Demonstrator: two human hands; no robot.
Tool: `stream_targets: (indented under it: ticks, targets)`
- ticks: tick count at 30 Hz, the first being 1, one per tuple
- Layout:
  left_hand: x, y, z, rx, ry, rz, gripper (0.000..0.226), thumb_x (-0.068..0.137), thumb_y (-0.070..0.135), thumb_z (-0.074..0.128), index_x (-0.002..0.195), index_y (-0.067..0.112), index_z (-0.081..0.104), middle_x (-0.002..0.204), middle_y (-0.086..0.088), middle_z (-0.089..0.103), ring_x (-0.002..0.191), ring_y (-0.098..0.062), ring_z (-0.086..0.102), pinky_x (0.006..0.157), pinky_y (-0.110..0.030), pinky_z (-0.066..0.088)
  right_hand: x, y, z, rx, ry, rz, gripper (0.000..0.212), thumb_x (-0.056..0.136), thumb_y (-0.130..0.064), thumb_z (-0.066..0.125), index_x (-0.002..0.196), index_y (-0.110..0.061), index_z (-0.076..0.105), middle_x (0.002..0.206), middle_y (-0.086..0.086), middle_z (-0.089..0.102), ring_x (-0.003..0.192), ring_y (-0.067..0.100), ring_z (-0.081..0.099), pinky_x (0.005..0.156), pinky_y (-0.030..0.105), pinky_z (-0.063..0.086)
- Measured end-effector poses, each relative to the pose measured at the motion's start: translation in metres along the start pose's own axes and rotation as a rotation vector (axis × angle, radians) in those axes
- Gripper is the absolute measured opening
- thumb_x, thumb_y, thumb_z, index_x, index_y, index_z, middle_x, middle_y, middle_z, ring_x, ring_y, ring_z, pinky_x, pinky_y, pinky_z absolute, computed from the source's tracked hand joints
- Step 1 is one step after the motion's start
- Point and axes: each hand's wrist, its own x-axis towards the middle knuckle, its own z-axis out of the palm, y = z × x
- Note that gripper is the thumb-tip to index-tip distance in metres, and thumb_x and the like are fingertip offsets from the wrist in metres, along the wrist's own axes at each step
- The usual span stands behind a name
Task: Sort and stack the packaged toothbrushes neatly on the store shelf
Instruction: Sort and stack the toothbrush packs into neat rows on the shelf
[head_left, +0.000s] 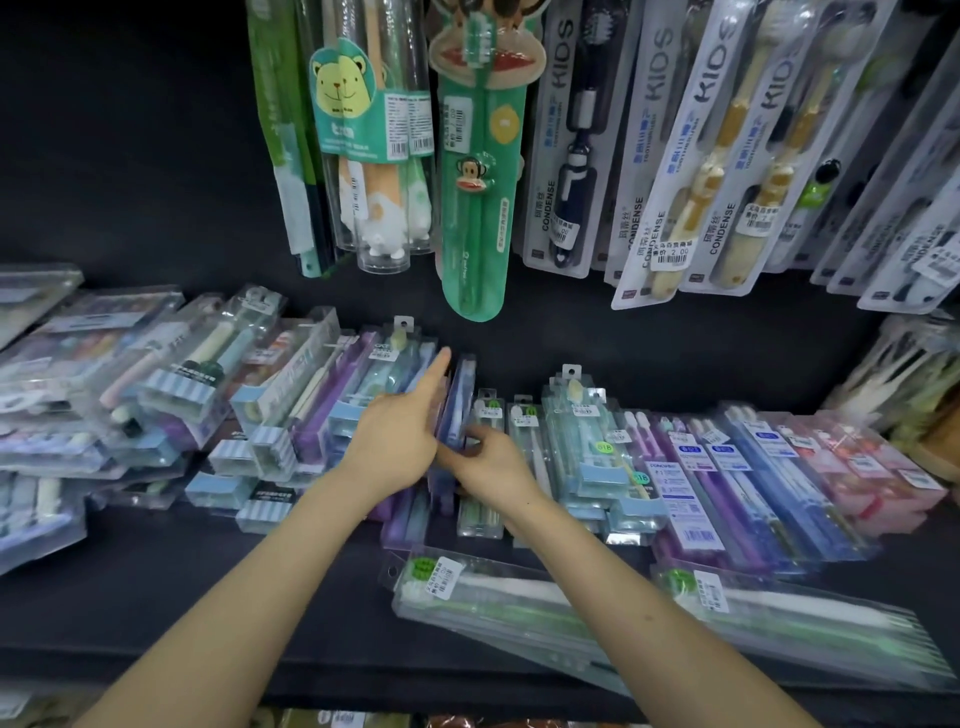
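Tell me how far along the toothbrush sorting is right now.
Roughly midway, I'd judge. Done: the sorted rows of purple, blue and pink packs on the right lie tidy. In hand: the left hand presses flat against a blue pack standing on edge in the middle, while the right hand grips its lower end. Left: the tilted pile on the left and the green packs lying crosswise at the front.
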Motion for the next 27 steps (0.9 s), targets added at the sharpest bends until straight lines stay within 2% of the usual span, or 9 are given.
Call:
stream_targets:
  ticks: [5, 8, 10, 13, 17, 20, 22, 25, 27]
  targets:
    - [0.002, -0.003, -0.007, -0.372, 0.047, -0.087, 0.072, 0.086, -0.013, 0.038, 0.15, 0.018, 0.023, 0.131, -0.01, 0.056, 0.116, -0.022, 0.057, 0.092, -0.034, 0.047, 0.002, -0.002, -0.002, 0.069, 0.122, 0.012, 0.007, 0.081, -0.013, 0.066, 0.086, -0.01, 0.063, 0.076, 0.004, 0.064, 0.074, 0.021, 0.061, 0.073, 0.042, 0.051]
    - [0.002, -0.004, -0.002, -0.31, 0.037, -0.078, 0.058, 0.09, -0.005, 0.048, 0.144, 0.014, 0.037, 0.133, -0.008, 0.056, 0.116, -0.019, 0.057, 0.096, -0.027, 0.042, -0.004, -0.003, -0.015, 0.11, 0.172, 0.029, 0.031, 0.085, -0.006, 0.06, 0.115, 0.001, 0.062, 0.102, 0.006, 0.065, 0.092, 0.021, 0.061, 0.083, 0.037, 0.051]
    - [0.001, -0.004, 0.002, -0.196, 0.07, -0.035, 0.047, 0.091, 0.004, 0.053, 0.137, 0.013, 0.048, 0.132, -0.007, 0.058, 0.116, -0.019, 0.058, 0.094, -0.024, 0.039, -0.016, 0.0, -0.029, 0.136, 0.202, 0.035, 0.038, 0.086, -0.002, 0.059, 0.124, -0.002, 0.059, 0.117, 0.012, 0.065, 0.102, 0.022, 0.062, 0.086, 0.029, 0.05]
    - [-0.002, 0.0, 0.006, -0.036, 0.131, 0.082, 0.036, 0.089, 0.008, 0.058, 0.125, 0.012, 0.062, 0.12, -0.01, 0.065, 0.109, -0.028, 0.06, 0.091, -0.029, 0.039, -0.043, 0.015, -0.061, 0.221, 0.238, 0.011, 0.044, 0.087, 0.001, 0.058, 0.129, -0.01, 0.057, 0.119, 0.006, 0.064, 0.108, 0.018, 0.061, 0.093, 0.03, 0.05]
    - [-0.005, 0.007, 0.013, 0.197, 0.089, 0.138, 0.035, 0.089, 0.018, 0.057, 0.123, 0.019, 0.064, 0.123, -0.002, 0.064, 0.112, -0.025, 0.058, 0.099, -0.034, 0.036, -0.081, 0.045, -0.132, 0.238, 0.417, -0.039, 0.039, 0.085, 0.008, 0.056, 0.11, -0.02, 0.067, 0.091, -0.004, 0.072, 0.083, 0.012, 0.069, 0.069, 0.02, 0.054]
    - [-0.005, 0.014, 0.013, 0.249, 0.066, 0.113, 0.035, 0.089, 0.022, 0.057, 0.123, 0.021, 0.064, 0.124, -0.002, 0.063, 0.114, -0.026, 0.057, 0.1, -0.036, 0.035, -0.099, 0.066, -0.188, 0.147, 0.552, 0.017, 0.036, 0.085, 0.013, 0.054, 0.111, -0.007, 0.067, 0.081, -0.002, 0.072, 0.067, 0.022, 0.07, 0.054, 0.028, 0.056]
    - [-0.004, 0.02, 0.014, 0.26, 0.053, 0.096, 0.034, 0.088, 0.021, 0.058, 0.122, 0.019, 0.064, 0.125, -0.004, 0.063, 0.114, -0.028, 0.057, 0.1, -0.038, 0.035, -0.104, 0.08, -0.219, 0.115, 0.599, 0.067, 0.034, 0.085, 0.014, 0.053, 0.111, -0.003, 0.066, 0.077, 0.002, 0.068, 0.06, 0.026, 0.065, 0.056, 0.027, 0.054]
    - [0.0, 0.029, 0.019, 0.269, 0.038, 0.092, 0.032, 0.089, 0.021, 0.059, 0.12, 0.02, 0.066, 0.124, -0.003, 0.063, 0.114, -0.03, 0.056, 0.098, -0.039, 0.035, -0.109, 0.094, -0.249, 0.106, 0.596, 0.118, 0.032, 0.085, 0.013, 0.051, 0.093, -0.01, 0.071, 0.074, 0.0, 0.07, 0.069, 0.035, 0.065, 0.073, 0.049, 0.055]
    - [0.002, 0.037, 0.023, 0.266, 0.038, 0.107, 0.031, 0.089, 0.021, 0.059, 0.119, 0.02, 0.066, 0.123, -0.003, 0.063, 0.113, -0.03, 0.057, 0.098, -0.038, 0.037, -0.108, 0.099, -0.259, 0.089, 0.613, 0.119, 0.042, 0.083, 0.015, 0.052, 0.073, -0.022, 0.069, 0.062, -0.01, 0.069, 0.066, 0.021, 0.065, 0.071, 0.043, 0.056]
